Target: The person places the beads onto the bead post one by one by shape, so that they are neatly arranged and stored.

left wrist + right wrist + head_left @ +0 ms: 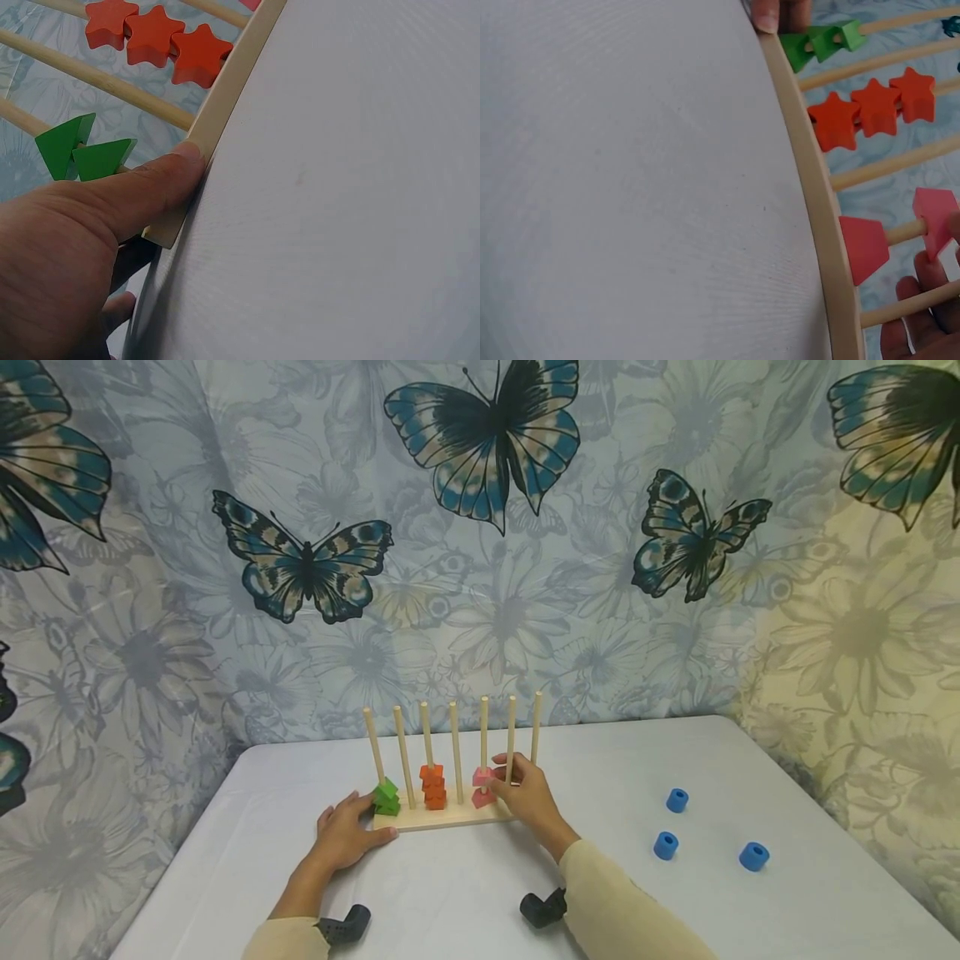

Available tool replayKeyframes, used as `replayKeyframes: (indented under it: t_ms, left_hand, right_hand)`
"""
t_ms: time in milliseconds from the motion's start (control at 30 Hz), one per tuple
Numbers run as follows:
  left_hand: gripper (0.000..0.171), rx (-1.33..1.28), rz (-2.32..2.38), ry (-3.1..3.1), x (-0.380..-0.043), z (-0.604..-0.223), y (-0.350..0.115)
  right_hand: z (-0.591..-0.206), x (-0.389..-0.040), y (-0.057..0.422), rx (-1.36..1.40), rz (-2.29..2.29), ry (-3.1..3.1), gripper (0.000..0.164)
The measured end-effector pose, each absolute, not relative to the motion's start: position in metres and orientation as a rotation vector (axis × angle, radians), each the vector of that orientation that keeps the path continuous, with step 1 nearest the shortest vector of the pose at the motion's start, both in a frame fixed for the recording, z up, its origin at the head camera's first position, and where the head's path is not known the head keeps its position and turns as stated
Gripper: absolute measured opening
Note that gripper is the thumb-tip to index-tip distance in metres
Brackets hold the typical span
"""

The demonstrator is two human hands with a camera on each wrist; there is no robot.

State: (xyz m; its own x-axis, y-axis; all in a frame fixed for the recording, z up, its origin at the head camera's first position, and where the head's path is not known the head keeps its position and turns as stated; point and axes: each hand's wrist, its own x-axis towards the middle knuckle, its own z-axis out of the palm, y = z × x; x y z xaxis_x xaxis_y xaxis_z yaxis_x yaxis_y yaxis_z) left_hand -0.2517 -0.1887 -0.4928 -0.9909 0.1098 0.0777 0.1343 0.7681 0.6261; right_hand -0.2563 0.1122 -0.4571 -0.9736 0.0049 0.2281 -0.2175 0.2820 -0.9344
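A wooden peg board [457,817] with several upright pegs stands on the table. My left hand [348,835] grips its left end, thumb along the front edge in the left wrist view. Beside that hand, green triangle blocks [386,797] sit on the leftmost peg. Three orange-red star blocks [432,787] are stacked on the third peg. Around the fifth peg, my right hand [534,797] pinches a pink block [934,217], raised above another pink block [864,249] that rests at the base. Part of the right hand lies outside the right wrist view.
Three blue cylinder blocks with holes, one nearest the back [677,800], one at left [665,845] and one at right [753,857], lie on the white table [600,877] to the right. Behind the table hangs a butterfly-print cloth [510,635].
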Motion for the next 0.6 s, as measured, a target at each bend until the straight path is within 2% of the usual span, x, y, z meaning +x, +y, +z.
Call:
replayKeyframes:
  t_ms: [267,600]
  left_hand:
    - [0.078,-0.209,-1.042,-2.911,-0.248,-0.49,-0.189]
    - [0.079,-0.189,-1.052,-2.912,-0.245,-0.488,-0.187]
  right_hand:
    - [-0.462,-0.251,0.115,0.17,1.699,-2.414,0.027]
    - [-0.458,-0.238,0.125,0.2,1.648,-2.429,0.037]
